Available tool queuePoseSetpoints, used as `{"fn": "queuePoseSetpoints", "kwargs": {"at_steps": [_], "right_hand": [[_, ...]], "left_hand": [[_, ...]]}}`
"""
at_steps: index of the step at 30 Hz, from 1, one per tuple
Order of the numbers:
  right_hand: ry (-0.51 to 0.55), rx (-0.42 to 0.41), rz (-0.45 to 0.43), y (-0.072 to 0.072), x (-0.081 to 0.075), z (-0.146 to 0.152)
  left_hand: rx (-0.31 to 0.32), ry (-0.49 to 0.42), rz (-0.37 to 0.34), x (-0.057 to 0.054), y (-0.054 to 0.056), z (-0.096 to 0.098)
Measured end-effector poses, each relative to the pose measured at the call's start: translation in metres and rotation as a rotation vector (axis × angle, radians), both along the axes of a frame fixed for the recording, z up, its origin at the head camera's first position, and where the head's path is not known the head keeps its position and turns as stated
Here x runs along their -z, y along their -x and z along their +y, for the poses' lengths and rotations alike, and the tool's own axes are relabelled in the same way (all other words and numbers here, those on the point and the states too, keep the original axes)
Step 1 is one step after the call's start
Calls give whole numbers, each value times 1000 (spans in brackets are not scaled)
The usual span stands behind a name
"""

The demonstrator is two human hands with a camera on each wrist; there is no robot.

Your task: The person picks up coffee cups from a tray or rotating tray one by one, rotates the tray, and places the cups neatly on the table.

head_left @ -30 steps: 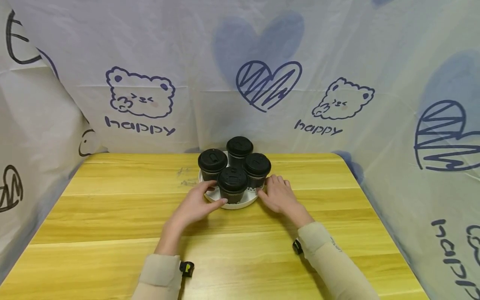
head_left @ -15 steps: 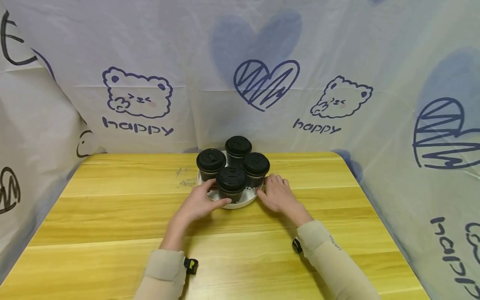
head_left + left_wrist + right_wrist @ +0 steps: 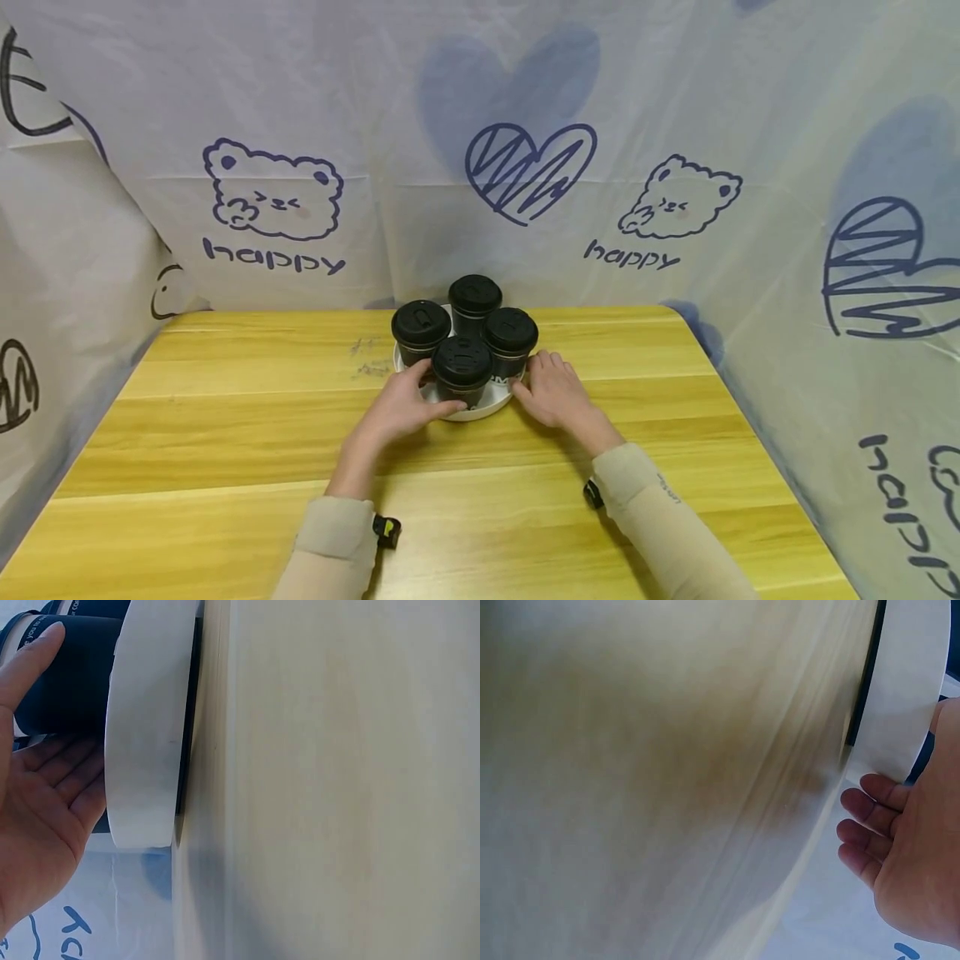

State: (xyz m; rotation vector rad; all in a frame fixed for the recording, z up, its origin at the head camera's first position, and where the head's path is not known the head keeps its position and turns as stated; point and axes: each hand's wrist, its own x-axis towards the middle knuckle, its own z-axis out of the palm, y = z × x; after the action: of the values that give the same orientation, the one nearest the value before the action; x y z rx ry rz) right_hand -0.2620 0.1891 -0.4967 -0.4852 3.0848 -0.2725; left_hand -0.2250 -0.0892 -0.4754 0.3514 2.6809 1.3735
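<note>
Several black paper cups with black lids stand upright on a round white tray with a raised rim, near the table's far edge. My left hand is around the front cup. In the left wrist view its thumb lies against the cup's dark wall, and the other fingers reach behind the cup just above the tray. My right hand grips the tray's right rim, thumb over the inside and fingers bent at the outer wall. The right wrist view shows those curled fingers beside the white wall.
The other cups are a left one, a rear one and a right one, close together. Below the tray's white wall is a dark base. A printed cloth hangs right behind the wooden table.
My left thumb has slid a little to the right across the front of the cup, and the left forearm has shifted right. My right hand, the tray and the cups look unmoved.
</note>
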Motion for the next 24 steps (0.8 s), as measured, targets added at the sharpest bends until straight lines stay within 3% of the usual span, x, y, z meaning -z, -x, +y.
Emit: {"fn": "queuePoseSetpoints", "kwargs": {"at_steps": [13,24], "right_hand": [[-8,-13,15,2,0,0],[-20,-4,-7,-2,-5,-2]], "left_hand": [[-10,-28,75,-1,1,6],[8,-50,89,1,1,5]]}}
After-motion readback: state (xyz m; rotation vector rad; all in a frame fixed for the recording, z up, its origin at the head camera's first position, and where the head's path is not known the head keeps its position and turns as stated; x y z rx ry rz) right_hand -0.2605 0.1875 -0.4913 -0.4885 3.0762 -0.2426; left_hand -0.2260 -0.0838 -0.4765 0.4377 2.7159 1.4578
